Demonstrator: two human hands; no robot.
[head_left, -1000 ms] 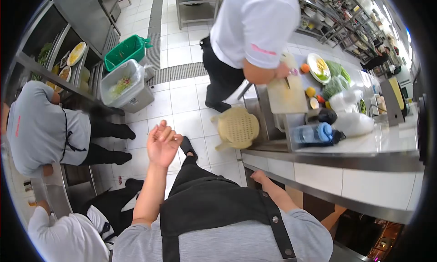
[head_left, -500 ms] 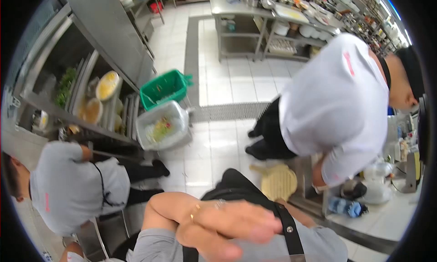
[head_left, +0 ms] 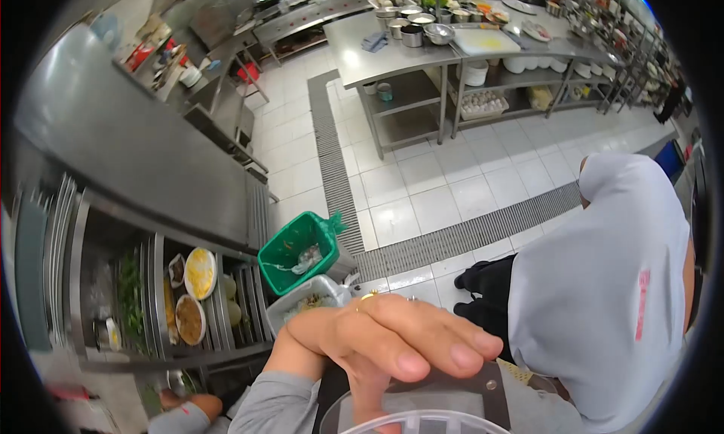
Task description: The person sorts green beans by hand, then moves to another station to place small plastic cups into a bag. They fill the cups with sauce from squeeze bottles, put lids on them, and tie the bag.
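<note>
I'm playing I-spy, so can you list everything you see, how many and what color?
Fridge: 1, silver, left
Food plates: 2, white, left shelves
Leaves: several, green, left shelves
Bins: 2, green and pale, floor
Floor grate: grey, middle
Bucket: 1, red, back
Cloth: 1, blue, back table
Bowls and pots: several, silver, back table
Board: 1, white, back table
Tiny things: many, too small to name
Co-workers: 2, white shirt right, grey sleeve bottom left
Left hand: 1, gold ring, bottom middle
Right hand: can't tell
</note>
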